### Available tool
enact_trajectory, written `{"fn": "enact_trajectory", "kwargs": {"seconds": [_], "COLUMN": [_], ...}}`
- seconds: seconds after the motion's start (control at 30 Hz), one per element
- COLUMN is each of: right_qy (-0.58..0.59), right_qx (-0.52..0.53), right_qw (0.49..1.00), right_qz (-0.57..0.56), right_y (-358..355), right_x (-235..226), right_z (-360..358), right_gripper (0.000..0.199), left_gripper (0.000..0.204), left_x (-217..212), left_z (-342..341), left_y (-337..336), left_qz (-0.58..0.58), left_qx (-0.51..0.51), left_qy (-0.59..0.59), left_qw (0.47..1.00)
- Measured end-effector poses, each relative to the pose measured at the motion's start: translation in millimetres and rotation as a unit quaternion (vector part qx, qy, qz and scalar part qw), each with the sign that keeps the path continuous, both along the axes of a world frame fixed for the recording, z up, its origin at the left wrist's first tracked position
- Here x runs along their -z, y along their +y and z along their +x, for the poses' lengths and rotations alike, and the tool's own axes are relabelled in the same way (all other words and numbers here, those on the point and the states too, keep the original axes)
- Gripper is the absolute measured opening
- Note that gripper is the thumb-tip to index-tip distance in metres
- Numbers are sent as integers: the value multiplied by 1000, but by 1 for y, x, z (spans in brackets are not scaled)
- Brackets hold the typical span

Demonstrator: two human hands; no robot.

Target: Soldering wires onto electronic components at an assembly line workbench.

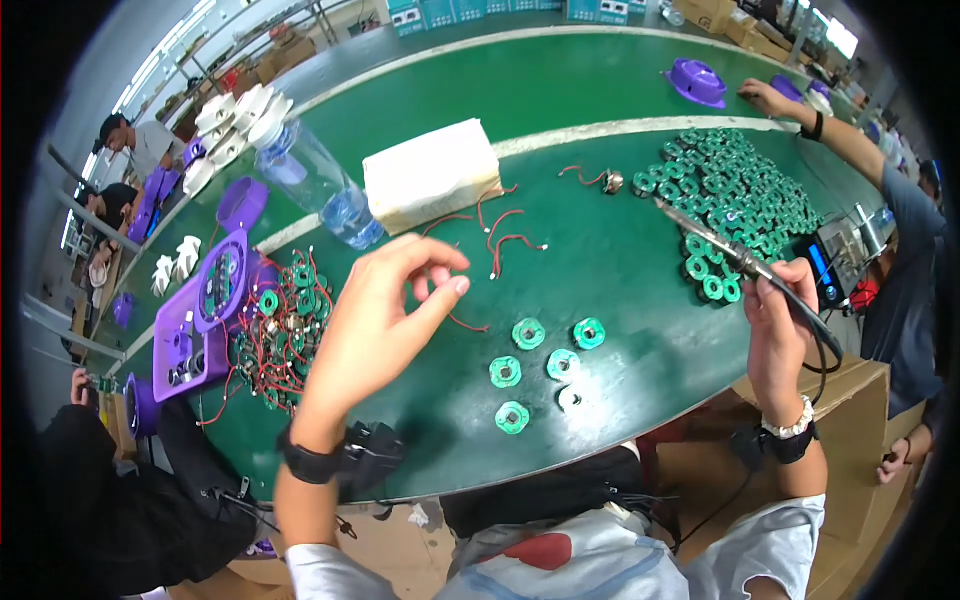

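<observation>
My right hand (780, 335) grips a soldering iron (742, 258) by its dark handle, the metal tip pointing up and left toward a dense cluster of green ring-shaped circuit boards. My left hand (385, 315) hovers over the table with bent fingers, thumb and forefinger slightly apart; nothing shows between them. Between my hands lie several loose green ring boards (529, 334), spread in two rough columns. Thin red wires (515, 238) with small white ends lie beyond my left hand, in front of a white block-shaped box (432, 172). One small motor-like part (612, 182) with a red wire sits farther back.
Left of my left hand is a heap of wired boards (285, 335) beside a purple tray (163, 350). A large clear bottle (325, 190) stands behind. The big board cluster (735, 185) fills the back right, near a soldering station (825, 270). Another person's hand (768, 98) reaches in there.
</observation>
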State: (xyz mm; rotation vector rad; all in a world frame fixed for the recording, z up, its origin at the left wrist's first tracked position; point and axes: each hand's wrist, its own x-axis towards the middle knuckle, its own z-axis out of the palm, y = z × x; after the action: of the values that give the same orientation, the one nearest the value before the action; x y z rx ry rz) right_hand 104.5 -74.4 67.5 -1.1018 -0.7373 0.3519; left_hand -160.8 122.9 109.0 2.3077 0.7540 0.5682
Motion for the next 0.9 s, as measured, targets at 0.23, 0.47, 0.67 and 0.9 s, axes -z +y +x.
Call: {"fn": "enact_trajectory", "kwargs": {"seconds": [0.23, 0.47, 0.67, 0.9], "right_qy": [-11, 17, 34, 53], "right_qx": [21, 26, 10, -41], "right_qw": [1000, 1000, 999, 998], "right_qz": [16, 1, -7, -20], "right_y": [-13, -8, -8, -19], "right_x": [-5, -2, 0, -6], "right_z": [28, 19, 18, 0], "right_gripper": [14, 16, 17, 20], "left_gripper": [28, 39, 18, 12], "left_x": [19, 79, 99, 53], "left_z": [99, 172, 197, 156], "left_y": [66, 107, 101, 80], "left_qz": [92, 146, 123, 108], "left_qx": [160, 289, 184, 158], "left_qy": [-1, 75, 53, 12], "left_qw": [983, 943, 974, 981]}}
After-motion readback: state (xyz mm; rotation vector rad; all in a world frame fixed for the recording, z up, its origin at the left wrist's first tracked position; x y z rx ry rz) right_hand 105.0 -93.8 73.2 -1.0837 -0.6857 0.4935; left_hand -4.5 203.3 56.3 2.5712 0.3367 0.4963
